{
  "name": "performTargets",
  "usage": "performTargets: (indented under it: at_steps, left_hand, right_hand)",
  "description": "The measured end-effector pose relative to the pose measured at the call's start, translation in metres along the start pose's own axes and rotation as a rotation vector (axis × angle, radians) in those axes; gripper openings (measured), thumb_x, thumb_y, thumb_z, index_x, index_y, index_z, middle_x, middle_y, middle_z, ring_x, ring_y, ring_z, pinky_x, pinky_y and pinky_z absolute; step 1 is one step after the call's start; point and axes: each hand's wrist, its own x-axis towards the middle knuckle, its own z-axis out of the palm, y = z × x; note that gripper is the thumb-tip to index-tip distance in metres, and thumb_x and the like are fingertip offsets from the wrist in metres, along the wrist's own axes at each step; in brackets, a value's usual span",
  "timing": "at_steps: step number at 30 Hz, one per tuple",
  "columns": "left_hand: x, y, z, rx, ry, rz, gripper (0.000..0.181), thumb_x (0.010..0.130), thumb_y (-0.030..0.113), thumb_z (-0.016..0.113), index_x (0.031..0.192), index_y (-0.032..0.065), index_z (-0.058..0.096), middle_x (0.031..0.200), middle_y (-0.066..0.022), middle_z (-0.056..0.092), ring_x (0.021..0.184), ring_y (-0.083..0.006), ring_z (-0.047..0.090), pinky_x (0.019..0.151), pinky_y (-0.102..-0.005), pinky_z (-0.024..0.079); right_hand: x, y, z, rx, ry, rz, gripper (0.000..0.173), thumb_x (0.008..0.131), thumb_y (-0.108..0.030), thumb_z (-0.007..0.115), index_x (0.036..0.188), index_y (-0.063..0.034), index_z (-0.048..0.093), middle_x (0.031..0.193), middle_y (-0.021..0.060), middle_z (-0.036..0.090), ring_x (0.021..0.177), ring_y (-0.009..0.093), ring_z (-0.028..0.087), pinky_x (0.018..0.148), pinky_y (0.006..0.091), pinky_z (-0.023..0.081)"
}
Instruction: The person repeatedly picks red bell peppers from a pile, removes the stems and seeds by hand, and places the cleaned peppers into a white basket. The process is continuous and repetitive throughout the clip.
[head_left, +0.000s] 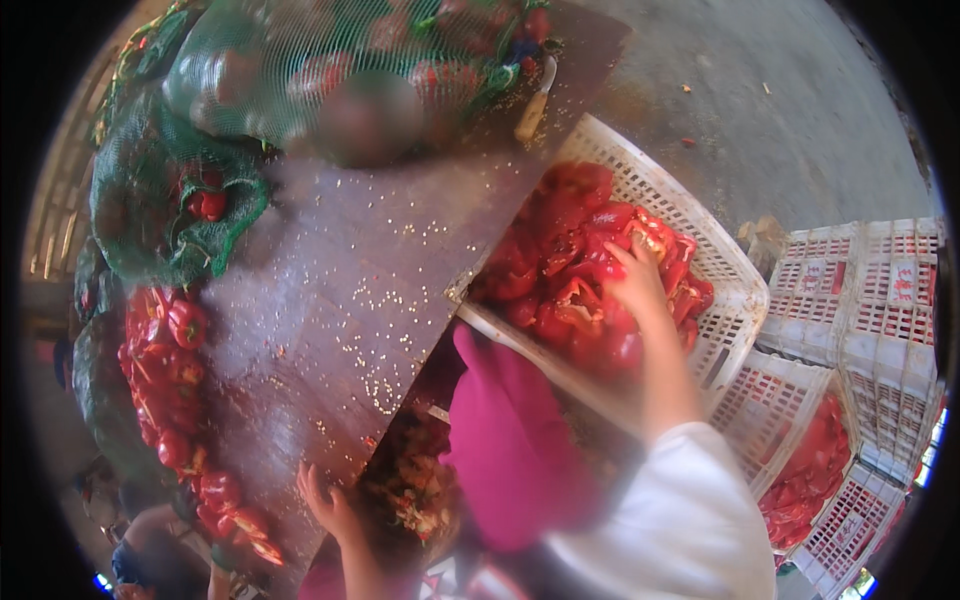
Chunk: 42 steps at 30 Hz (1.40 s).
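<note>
My right hand (636, 274) rests on the cut red bell peppers (589, 307) heaped in a white plastic crate (739, 289), fingers spread; whether it grips a piece cannot be told. Over the near edge of the dark tabletop (322, 300), strewn with pale seeds, my left hand (322, 502) is held with fingers apart and nothing in it. A knife with a wooden handle (532, 116) lies at the table's far right corner. Along the left side of the table runs a row of red bell peppers (169, 390), some of them cut.
Green mesh sacks of peppers (247, 82) cover the table's far side; a smaller open mesh sack (157, 202) stands left. Stacked white crates (862, 292) hold peppers at right. Pepper cores (424, 502) lie below the table edge. Another person (161, 551) is at lower left.
</note>
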Motion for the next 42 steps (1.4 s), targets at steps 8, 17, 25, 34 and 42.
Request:
performTargets:
  at_steps: [8, 17, 25, 34, 42]
  left_hand:
    - [0.005, 0.014, 0.009, 0.061, 0.039, 0.099, 0.055, 0.075, -0.005, 0.047, 0.129, 0.0044, 0.056, 0.144, -0.0138, 0.046, 0.139, -0.0342, 0.034, 0.116, -0.0453, 0.023]
    - [0.002, -0.003, 0.003, 0.077, -0.006, -0.084, 0.053, 0.077, 0.0, 0.048, 0.129, 0.0027, 0.054, 0.143, -0.0157, 0.047, 0.137, -0.0359, 0.035, 0.114, -0.046, 0.025]
    - [0.008, 0.001, 0.008, 0.049, -0.013, -0.063, 0.056, 0.074, -0.003, 0.045, 0.129, 0.0036, 0.055, 0.142, -0.0158, 0.047, 0.137, -0.0348, 0.036, 0.114, -0.0446, 0.025]
    - [0.005, 0.019, 0.002, 0.094, -0.005, -0.094, 0.056, 0.073, -0.004, 0.046, 0.128, 0.0038, 0.056, 0.143, -0.0144, 0.048, 0.138, -0.0362, 0.034, 0.112, -0.0432, 0.028]
    - [0.015, 0.029, -0.051, 0.109, -0.238, -0.075, 0.053, 0.076, 0.005, 0.058, 0.128, 0.0072, 0.055, 0.142, -0.0133, 0.047, 0.137, -0.0337, 0.038, 0.112, -0.0417, 0.034]
  right_hand:
    - [-0.147, 0.092, 0.027, -0.325, -0.625, 0.039, 0.02, 0.084, -0.007, 0.059, 0.102, -0.0017, 0.064, 0.12, 0.0165, 0.057, 0.119, 0.033, 0.05, 0.101, 0.0406, 0.04]
    - [-0.028, 0.007, -0.044, 0.382, -0.105, 0.16, 0.048, 0.08, 0.013, 0.05, 0.124, -0.0025, 0.058, 0.109, 0.009, 0.07, 0.097, 0.018, 0.067, 0.084, 0.0281, 0.053]
    - [0.123, -0.01, 0.117, 0.418, 0.073, -0.016, 0.071, 0.069, 0.008, 0.054, 0.138, 0.0008, 0.042, 0.133, 0.0148, 0.053, 0.123, 0.027, 0.049, 0.103, 0.0314, 0.039]
    - [0.042, 0.004, 0.016, 0.308, 0.221, -0.164, 0.057, 0.075, 0.01, 0.053, 0.131, -0.0033, 0.055, 0.133, 0.0163, 0.056, 0.122, 0.027, 0.054, 0.104, 0.0356, 0.041]
    - [-0.047, 0.067, 0.02, 0.102, -0.596, -0.095, 0.048, 0.078, -0.014, 0.063, 0.125, -0.0048, 0.058, 0.112, 0.0234, 0.064, 0.107, 0.039, 0.059, 0.096, 0.0452, 0.047]
